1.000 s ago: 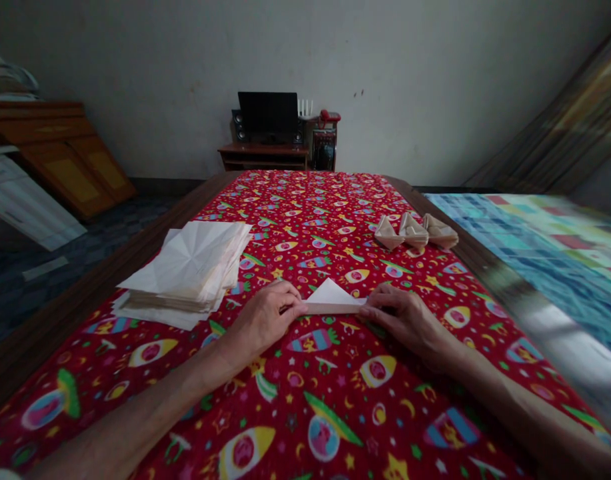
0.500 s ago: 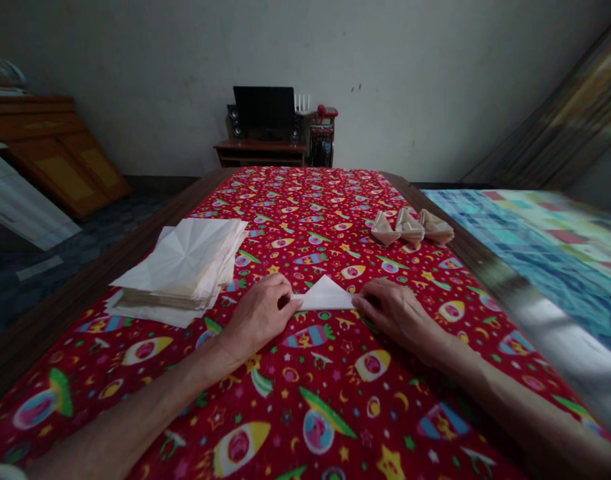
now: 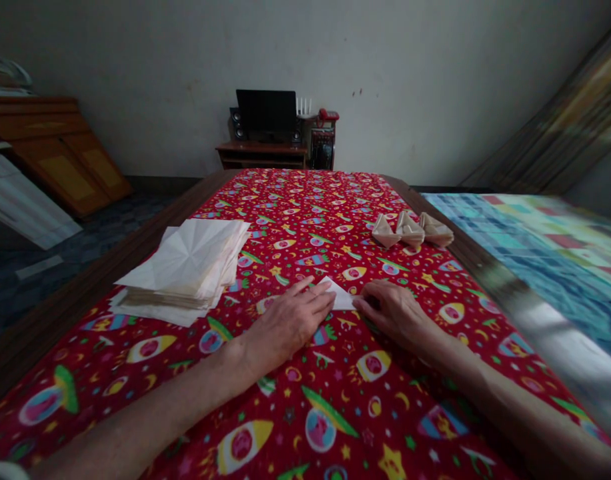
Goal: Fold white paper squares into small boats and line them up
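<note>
A small folded sheet of white paper (image 3: 341, 298) lies on the red patterned tablecloth (image 3: 330, 380), its peak pointing away from me. My left hand (image 3: 305, 310) rests flat across the paper's left part with the fingers stretched out, hiding that side. At the paper's right corner, my right hand (image 3: 390, 307) pinches the edge between thumb and curled fingers. To the left sits a stack of creased paper sheets (image 3: 185, 257). Farther off on the right stand several folded paper pieces (image 3: 410, 230) in a row.
The cloth covers a long table with a dark wooden edge (image 3: 465, 257). Beyond its far end are a monitor (image 3: 266, 115) on a desk and a red telephone (image 3: 328, 117). A bed with a patchwork cover (image 3: 530, 253) adjoins on the right; a wooden cabinet (image 3: 60, 153) stands left.
My left hand has let go of the paper's left corner and moved right, now lying flat over the paper. My right hand keeps its pinch on the right corner.
</note>
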A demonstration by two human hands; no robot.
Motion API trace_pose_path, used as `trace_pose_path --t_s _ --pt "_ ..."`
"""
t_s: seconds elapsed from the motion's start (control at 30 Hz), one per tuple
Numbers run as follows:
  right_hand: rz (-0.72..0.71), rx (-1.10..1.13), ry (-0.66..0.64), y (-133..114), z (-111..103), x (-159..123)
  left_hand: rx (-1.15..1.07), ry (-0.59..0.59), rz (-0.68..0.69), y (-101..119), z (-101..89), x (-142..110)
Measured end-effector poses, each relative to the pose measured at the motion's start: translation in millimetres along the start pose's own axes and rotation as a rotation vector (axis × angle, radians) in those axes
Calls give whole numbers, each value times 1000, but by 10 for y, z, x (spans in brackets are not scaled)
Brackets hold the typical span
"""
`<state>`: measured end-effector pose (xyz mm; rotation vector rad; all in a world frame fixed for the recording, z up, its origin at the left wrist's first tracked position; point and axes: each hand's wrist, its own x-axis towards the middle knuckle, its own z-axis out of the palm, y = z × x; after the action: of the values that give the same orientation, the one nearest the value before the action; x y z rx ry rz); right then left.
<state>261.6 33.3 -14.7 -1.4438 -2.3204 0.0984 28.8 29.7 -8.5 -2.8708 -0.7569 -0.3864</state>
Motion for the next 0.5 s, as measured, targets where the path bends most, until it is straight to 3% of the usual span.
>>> trace_pose_path --t_s 0.2,0.4,0.5 --pt "-21 -2 0 42 18 -10 -217 -42 -158 164 105 -11" --pt "-138 -116 169 -5 44 -91 -344 -11 -157 146 150 -37" --pt "-187 -235 164 -138 54 -160 -327 -31 -158 144 124 -19"
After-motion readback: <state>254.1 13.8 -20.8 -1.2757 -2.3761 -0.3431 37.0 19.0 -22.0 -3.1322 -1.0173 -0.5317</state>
